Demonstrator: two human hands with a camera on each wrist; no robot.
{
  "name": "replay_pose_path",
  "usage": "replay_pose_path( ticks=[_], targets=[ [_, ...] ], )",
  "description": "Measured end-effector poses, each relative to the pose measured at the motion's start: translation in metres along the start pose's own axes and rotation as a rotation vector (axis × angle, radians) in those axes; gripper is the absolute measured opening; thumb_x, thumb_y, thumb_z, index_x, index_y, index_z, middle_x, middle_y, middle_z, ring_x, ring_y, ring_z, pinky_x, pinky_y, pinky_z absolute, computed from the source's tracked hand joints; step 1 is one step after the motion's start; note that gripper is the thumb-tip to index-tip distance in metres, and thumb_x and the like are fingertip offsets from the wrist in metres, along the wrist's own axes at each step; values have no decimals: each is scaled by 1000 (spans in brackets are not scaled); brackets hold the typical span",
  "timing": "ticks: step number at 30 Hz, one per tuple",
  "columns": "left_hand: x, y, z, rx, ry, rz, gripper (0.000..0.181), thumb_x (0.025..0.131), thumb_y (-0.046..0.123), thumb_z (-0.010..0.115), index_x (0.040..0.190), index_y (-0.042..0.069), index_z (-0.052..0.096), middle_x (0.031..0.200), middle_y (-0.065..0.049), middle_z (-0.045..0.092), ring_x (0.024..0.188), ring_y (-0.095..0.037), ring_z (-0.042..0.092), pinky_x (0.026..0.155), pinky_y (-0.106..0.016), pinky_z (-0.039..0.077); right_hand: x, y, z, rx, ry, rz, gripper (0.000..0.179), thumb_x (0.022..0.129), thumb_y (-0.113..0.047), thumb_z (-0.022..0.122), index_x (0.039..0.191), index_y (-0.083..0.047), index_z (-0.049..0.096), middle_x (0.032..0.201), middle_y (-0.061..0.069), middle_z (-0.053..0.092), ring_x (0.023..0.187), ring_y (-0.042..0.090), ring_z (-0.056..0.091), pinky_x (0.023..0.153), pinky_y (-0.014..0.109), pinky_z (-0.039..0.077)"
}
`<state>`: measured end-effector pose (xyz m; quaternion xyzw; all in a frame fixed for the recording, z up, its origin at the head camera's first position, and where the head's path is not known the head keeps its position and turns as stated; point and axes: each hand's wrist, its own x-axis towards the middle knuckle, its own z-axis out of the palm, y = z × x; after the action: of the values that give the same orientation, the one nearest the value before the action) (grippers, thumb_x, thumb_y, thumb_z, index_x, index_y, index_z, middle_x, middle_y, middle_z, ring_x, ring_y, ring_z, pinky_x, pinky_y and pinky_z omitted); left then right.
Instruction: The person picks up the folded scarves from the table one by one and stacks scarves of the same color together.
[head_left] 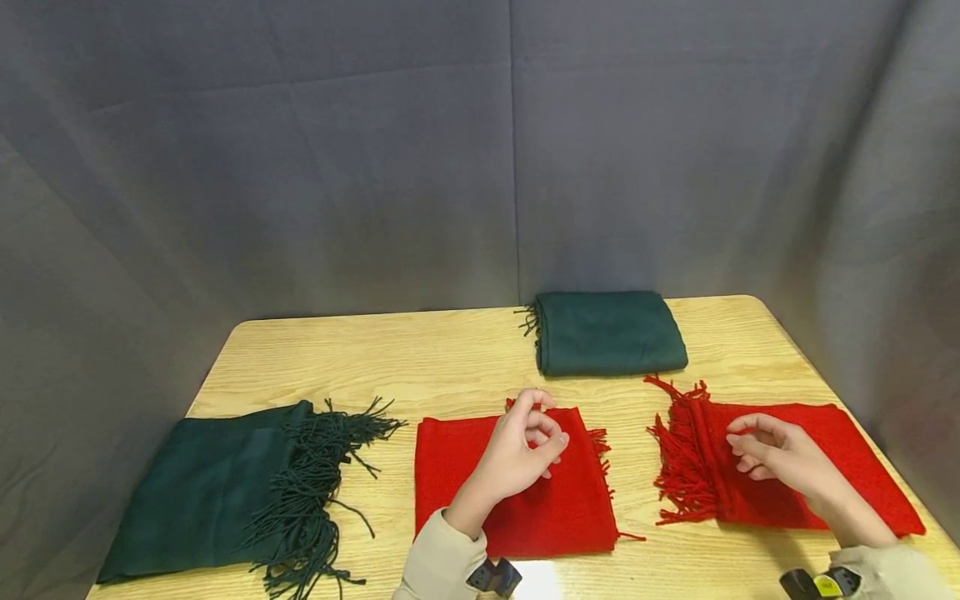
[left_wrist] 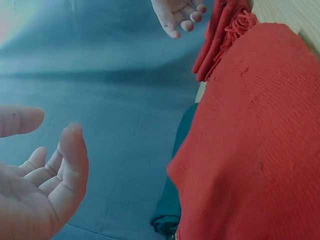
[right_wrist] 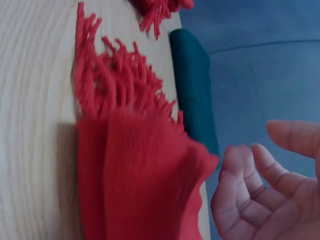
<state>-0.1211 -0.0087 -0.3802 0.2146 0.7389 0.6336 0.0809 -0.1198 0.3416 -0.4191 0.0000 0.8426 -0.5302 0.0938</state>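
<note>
My left hand point(head_left: 517, 454) hovers over a folded red fringed scarf point(head_left: 555, 521) at the middle front of the table, its fingers loosely bent. In the left wrist view, a gap separates the thumb and index finger of that hand point(left_wrist: 55, 185), and nothing is between them. Over a second folded red scarf point(head_left: 862, 450), to the right, is my right hand point(head_left: 787, 458), also loosely curled and empty. The right wrist view shows this hand point(right_wrist: 265, 200) apart from the red cloth point(right_wrist: 145, 170). The second scarf's fringe point(head_left: 682, 467) points left.
A dark green scarf point(head_left: 611, 333), folded into a compact rectangle, lies at the back right of the wooden table point(head_left: 375, 358). Another dark green scarf point(head_left: 202, 492) lies at the front left, its long fringe spread rightward. Grey curtains point(head_left: 405, 167) stand behind the table and at its sides.
</note>
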Motion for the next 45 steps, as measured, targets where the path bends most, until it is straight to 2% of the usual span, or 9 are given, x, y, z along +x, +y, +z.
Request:
replay_pose_path(
  ticks=[5, 15, 21, 26, 29, 35, 37, 43, 45],
  targets=[
    [7, -22, 5, -18, 2, -29, 37, 85, -1, 58, 118, 5, 41, 80, -10, 57, 66, -40, 58, 47, -24, 49, 5, 12, -9, 2, -8, 20, 11, 92, -14, 54, 97, -5, 56, 77, -1, 60, 63, 13, 59, 57, 28, 50],
    [16, -29, 26, -82, 1, -43, 39, 85, 1, 59, 118, 11, 40, 84, -9, 60, 65, -37, 59, 46, -26, 49, 0, 29, -30, -39, 22, 95, 7, 92, -16, 53, 96, -13, 59, 76, 0, 57, 63, 11, 59, 57, 27, 50],
    [19, -32, 46, -86, -23, -21, 48, 85, 1, 58, 127, 10, 35, 87, -7, 59, 61, -29, 60, 48, -23, 49, -7, 36, -42, -7, 55, 144, 21, 92, -16, 53, 85, -35, 57, 75, -5, 58, 62, 11, 59, 57, 26, 50],
    [19, -31, 58, -36, -34, -1, 56, 85, 4, 59, 134, 12, 31, 97, -12, 59, 70, -12, 62, 57, -20, 49, -8, 46, -53, -45, 64, 149, 14, 92, -17, 53, 90, -30, 58, 75, -4, 58, 62, 12, 59, 57, 27, 50],
    [20, -30, 63, -3, -53, -14, 61, 85, 7, 61, 137, 15, 29, 103, -10, 58, 79, -7, 61, 64, -19, 47, -3, 65, -63, -66, 77, 164, 5, 91, -25, 56, 94, -24, 59, 76, -4, 59, 63, 12, 59, 57, 29, 51],
    [26, -25, 73, -9, -87, -50, 66, 85, 10, 62, 140, 22, 27, 112, -3, 55, 85, -7, 60, 66, -20, 46, 10, 124, -88, -119, 155, 201, 11, 85, -44, 59, 92, -36, 54, 79, -8, 59, 66, 12, 57, 58, 32, 52],
    [28, -24, 78, -14, -88, -56, 67, 84, 10, 62, 140, 24, 27, 113, -2, 54, 85, -6, 60, 66, -20, 47, 6, 119, -91, -126, 164, 219, 11, 86, -42, 59, 92, -36, 53, 79, -12, 59, 67, 11, 57, 58, 31, 52],
    [34, -20, 93, -14, -93, -97, 68, 83, 12, 64, 138, 31, 29, 116, 1, 52, 84, -2, 58, 68, -21, 46, -13, 73, -84, -172, 191, 259, 37, 88, -37, 57, 104, -3, 56, 77, -6, 57, 64, 10, 53, 56, 29, 50],
    [35, -19, 97, -9, -99, -115, 69, 83, 12, 65, 138, 33, 29, 116, 3, 52, 84, -1, 58, 68, -21, 46, -16, 68, -84, -188, 208, 278, 35, 89, -36, 56, 102, -4, 57, 76, -5, 55, 63, 10, 51, 56, 29, 50]
  ],
)
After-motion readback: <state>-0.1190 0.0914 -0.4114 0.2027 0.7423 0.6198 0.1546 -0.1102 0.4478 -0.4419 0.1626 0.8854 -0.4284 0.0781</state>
